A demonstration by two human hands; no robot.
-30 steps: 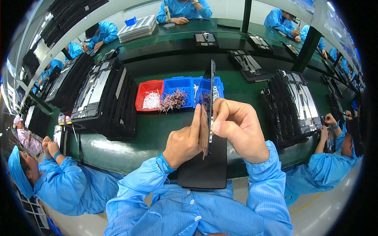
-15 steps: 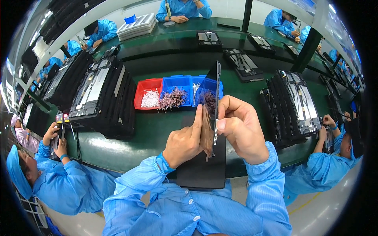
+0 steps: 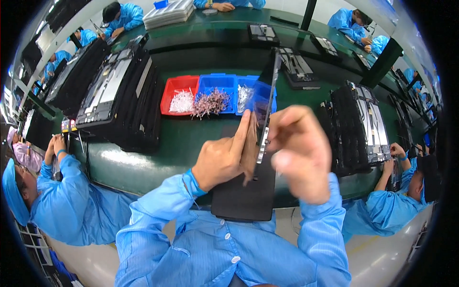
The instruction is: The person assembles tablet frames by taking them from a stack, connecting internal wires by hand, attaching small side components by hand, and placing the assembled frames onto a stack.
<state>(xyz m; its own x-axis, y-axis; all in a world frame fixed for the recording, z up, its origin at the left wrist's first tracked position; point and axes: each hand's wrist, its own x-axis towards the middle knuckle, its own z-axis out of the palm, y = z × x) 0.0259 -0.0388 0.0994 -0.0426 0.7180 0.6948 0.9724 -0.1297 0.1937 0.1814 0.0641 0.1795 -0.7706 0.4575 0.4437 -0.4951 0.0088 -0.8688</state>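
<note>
A thin tablet screen panel point(image 3: 267, 110) with a dark, glossy face stands nearly on edge in front of me. My left hand point(image 3: 221, 159) holds it from the left, its index finger stretched along the reflective face; the thumb is hidden. Small light parts show along the panel's narrow right edge. Close to that edge is my right hand point(image 3: 303, 155), smeared by motion. Its thumb looks separated from the curled fingers, and whether anything is between them cannot be made out. Below the panel lies a flat black pad point(image 3: 244, 198) at the table's front edge.
Beyond the panel sit a red bin point(image 3: 167, 98) of white pieces and blue bins point(image 3: 217, 81) of small parts. Stacks of tablet units rise at left point(image 3: 107, 91) and right point(image 3: 370, 124) on the green table point(image 3: 129, 165). Co-workers sit on both sides and opposite.
My right thumb and fingers have come away from the panel's edge, where they were pinching, and are now blurred. My left hand still holds the panel. The whole view has shifted slightly.
</note>
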